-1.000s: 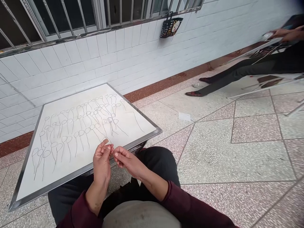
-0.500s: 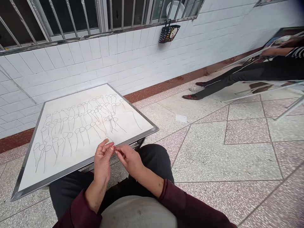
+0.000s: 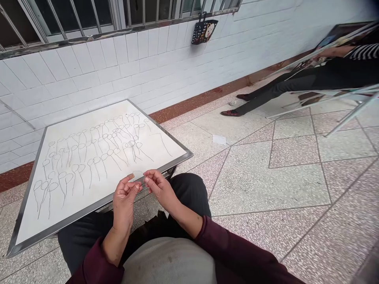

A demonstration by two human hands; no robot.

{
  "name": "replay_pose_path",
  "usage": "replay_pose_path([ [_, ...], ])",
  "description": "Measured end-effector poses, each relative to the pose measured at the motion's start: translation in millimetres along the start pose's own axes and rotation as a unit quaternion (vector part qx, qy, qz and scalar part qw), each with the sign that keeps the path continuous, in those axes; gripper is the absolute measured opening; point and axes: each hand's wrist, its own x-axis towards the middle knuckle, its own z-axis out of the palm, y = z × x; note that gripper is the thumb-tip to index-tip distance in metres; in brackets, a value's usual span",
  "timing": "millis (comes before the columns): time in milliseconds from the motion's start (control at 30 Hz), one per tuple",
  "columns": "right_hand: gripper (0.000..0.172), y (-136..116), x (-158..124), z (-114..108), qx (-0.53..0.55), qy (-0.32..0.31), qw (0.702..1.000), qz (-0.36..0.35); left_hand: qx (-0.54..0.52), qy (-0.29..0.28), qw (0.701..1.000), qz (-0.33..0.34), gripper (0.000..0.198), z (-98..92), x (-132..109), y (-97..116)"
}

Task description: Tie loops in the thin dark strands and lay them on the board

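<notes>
On the white table (image 3: 97, 201) lie several rows of thin dark wire loops (image 3: 78, 167), each a round ring with a long wavy tail. Over the table's front edge, my left hand (image 3: 124, 201) pinches a thin wire (image 3: 137, 171) between thumb and forefinger. A tan wrap shows on one of its fingertips. My right hand (image 3: 161, 193) is closed on the same wire a little to the right, thumb against the fingers. Between the two hands the wire arches upward; its ends are hidden by the fingers.
Behind the table stands a white tiled wall with a barred window and a dark patterned bag (image 3: 204, 30) hanging from it. To the right another person sits with legs (image 3: 272, 92) stretched out. A white paper (image 3: 219, 139) lies on the tiled floor.
My hands, which were touching at the fingertips, have moved slightly apart, and the wire now shows arched between them. The view has shifted a little; the loops on the table lie as before.
</notes>
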Motion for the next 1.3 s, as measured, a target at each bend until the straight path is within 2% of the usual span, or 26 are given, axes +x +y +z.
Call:
replay_pose_path([
  [100, 0.025, -1, 3, 1, 0.073, -0.001, 0.997, 0.034, 0.001, -0.007, 1.0, -0.006, 0.039, 1.9, -2, -3],
  [233, 0.027, -1, 2, 2, 0.12, -0.008, 0.992, 0.049, -0.006, -0.004, 1.0, -0.008, 0.038, 4.3, -4, -6],
  [467, 0.024, 3, 1, 0, 0.115, -0.016, 0.993, 0.019, -0.01, 0.007, 1.0, -0.005, 0.037, 5.5, -5, -5],
  [633, 0.02, 13, 0, -2, 0.056, -0.011, 0.997, -0.042, -0.017, 0.008, 1.0, -0.01, 0.038, 5.9, -6, -5],
  [733, 0.019, 14, 0, -5, -0.023, 0.009, 0.995, -0.098, -0.016, 0.007, 1.0, -0.015, 0.038, 5.3, -6, -5],
  [867, 0.02, 7, -1, -11, -0.167, 0.025, 0.965, -0.203, -0.008, 0.003, 1.0, -0.015, 0.036, 4.1, -7, -2],
  [933, 0.021, 4, -2, -11, -0.198, 0.019, 0.954, -0.222, -0.01, -0.004, 1.0, -0.016, 0.036, 4.0, -8, 0],
  [1033, 0.022, 1, -3, -7, -0.145, 0.005, 0.975, -0.168, -0.023, -0.025, 0.999, -0.011, 0.037, 4.3, -9, 3],
  [1133, 0.021, 2, -3, -3, 0.024, -0.018, 0.998, -0.051, -0.029, -0.04, 0.999, 0.006, 0.036, 4.2, -9, 4],
  [1233, 0.025, 0, -3, -1, 0.157, -0.037, 0.985, 0.057, -0.028, -0.047, 0.998, 0.016, 0.036, 3.9, -10, 5],
  [1300, 0.026, -2, -3, -2, 0.171, -0.046, 0.98, 0.086, -0.018, -0.054, 0.998, 0.008, 0.037, 4.0, -10, 7],
])
